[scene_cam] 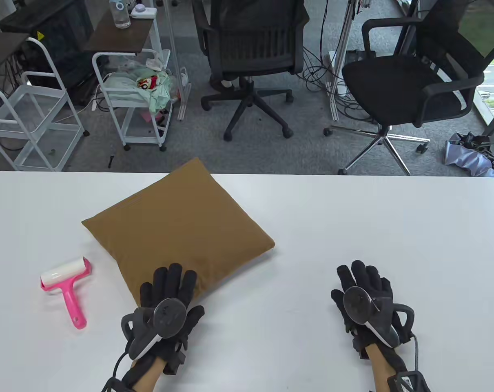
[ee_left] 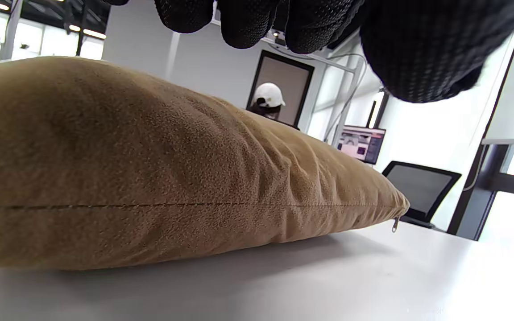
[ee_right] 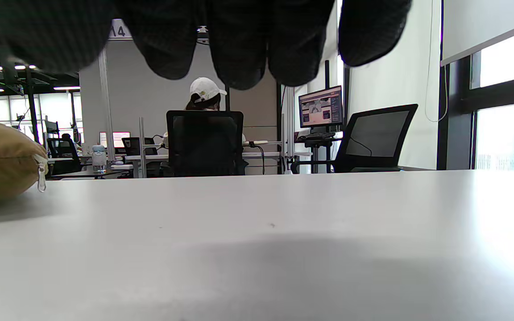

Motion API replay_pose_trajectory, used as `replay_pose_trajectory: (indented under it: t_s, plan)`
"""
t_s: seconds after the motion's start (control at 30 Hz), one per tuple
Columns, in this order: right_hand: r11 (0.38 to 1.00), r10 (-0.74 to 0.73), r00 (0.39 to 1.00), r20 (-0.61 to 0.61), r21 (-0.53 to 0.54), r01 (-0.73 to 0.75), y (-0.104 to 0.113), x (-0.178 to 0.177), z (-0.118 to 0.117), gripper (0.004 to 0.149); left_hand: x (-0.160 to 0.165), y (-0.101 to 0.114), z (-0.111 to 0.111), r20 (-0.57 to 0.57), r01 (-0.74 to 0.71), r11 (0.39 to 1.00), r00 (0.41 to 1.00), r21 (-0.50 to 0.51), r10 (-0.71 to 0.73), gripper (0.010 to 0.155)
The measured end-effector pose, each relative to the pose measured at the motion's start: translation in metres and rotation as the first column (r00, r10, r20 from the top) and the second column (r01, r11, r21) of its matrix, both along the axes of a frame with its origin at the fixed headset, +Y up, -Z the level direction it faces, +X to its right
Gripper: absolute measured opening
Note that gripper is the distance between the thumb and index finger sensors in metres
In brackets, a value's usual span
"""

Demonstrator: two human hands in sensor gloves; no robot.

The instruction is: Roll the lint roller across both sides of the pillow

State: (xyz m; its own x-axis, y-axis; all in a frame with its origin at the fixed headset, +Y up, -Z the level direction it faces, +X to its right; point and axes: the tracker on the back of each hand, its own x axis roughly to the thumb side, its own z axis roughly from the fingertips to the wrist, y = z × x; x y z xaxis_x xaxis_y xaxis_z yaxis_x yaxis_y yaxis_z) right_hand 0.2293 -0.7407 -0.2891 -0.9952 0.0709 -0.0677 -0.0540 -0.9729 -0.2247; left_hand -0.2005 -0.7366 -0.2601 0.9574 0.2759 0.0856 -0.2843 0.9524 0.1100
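left hand (scene_cam: 168, 300) flat-fingered over pillow (scene_cam: 177, 228) corner, likely steadying it; right hand (scene_cam: 363, 300) spread, holding nothing; roller (scene_cam: 67, 288) lying untouched on surface (scene_cam: 353, 228).

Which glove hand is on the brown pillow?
The left hand. Its fingers reach over the near corner of the brown pillow, while the right hand lies apart on the bare white table, with nothing under it.

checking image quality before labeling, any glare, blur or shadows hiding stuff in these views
Table view: even light, sharp, soft shadow beside the brown suede square pillow. Left wrist view: gloved fingers of the left hand blurred at top, windows blown out. Right wrist view: glare on the white table at right, broad shadow under the right hand.
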Motion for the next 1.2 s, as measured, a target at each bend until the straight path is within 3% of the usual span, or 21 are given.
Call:
replay_pose_trajectory:
  t_s: [0.57,0.83,0.97,1.1,1.2]
  plan:
    - [1.000,-0.017,1.000,0.010,0.025,0.017,0.005,0.007,0.006,0.061,-0.003,0.005,0.005,0.002,-0.029,1.000,1.000,0.001,0.029,0.082]
    - [0.999,-0.040,0.999,0.022,0.037,0.040,0.009,0.013,0.008,0.061,0.004,0.034,-0.007,-0.027,0.002,1.000,1.000,0.029,-0.001,0.085]
    - [0.999,-0.042,0.999,0.021,0.034,0.041,0.008,0.015,0.009,0.061,0.009,0.044,-0.036,-0.066,0.005,0.998,0.998,-0.061,-0.009,0.091]
    - [0.998,-0.049,0.999,0.014,0.030,0.049,0.008,0.014,0.009,0.061,0.019,0.030,-0.067,-0.099,0.010,0.958,0.994,-0.287,-0.040,0.101]
    - [0.998,-0.053,0.999,0.005,0.029,0.053,0.007,0.012,0.009,0.062,0.026,0.016,-0.081,-0.101,0.062,0.933,0.989,-0.356,-0.104,0.105]
